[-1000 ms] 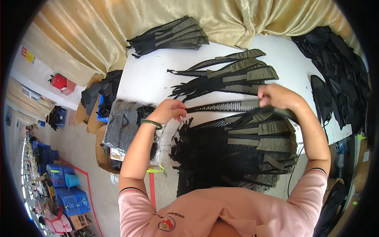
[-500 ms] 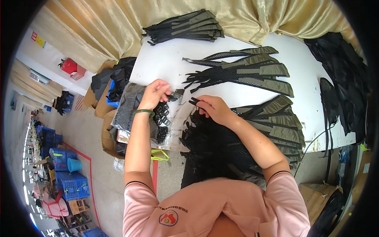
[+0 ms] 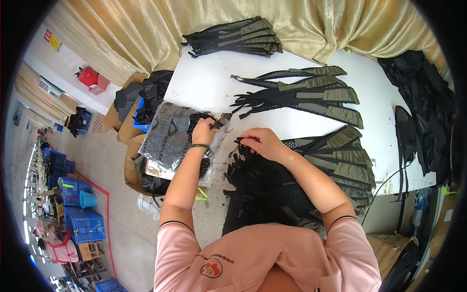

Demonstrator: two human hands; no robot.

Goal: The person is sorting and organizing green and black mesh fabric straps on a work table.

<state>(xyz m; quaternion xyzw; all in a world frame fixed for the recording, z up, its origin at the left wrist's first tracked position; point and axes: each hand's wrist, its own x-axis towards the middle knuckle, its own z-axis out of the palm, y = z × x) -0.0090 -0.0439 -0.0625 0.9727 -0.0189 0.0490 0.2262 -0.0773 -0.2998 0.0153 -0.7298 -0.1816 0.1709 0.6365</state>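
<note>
My left hand point(image 3: 203, 131), a green bangle on its wrist, reaches over black plastic buckles on a clear plastic bag point(image 3: 168, 134) at the table's left. Its fingertips are closed on a small black buckle point(image 3: 215, 125), partly hidden. To the right, my right hand point(image 3: 262, 145) pinches the narrow end of a black webbing strap point(image 3: 239, 140). That end belongs to a heap of black mesh shoulder straps point(image 3: 262, 180) hanging over the table's near edge. Olive-green fabric panels point(image 3: 340, 163) fan out from the heap to the right.
Two more bundles of mesh-and-olive straps lie on the white table: a middle bundle point(image 3: 311, 95) and a far bundle point(image 3: 233, 36) by the gold curtain point(image 3: 292, 24). Black fabric pieces point(image 3: 421, 112) hang at the right. Cardboard boxes point(image 3: 132, 163) and blue crates point(image 3: 85, 224) stand left.
My left hand has turned and moved right and down, its fingers closing among the buckles. My right hand keeps its pinch on the strap end. The whole view has shifted slightly.
</note>
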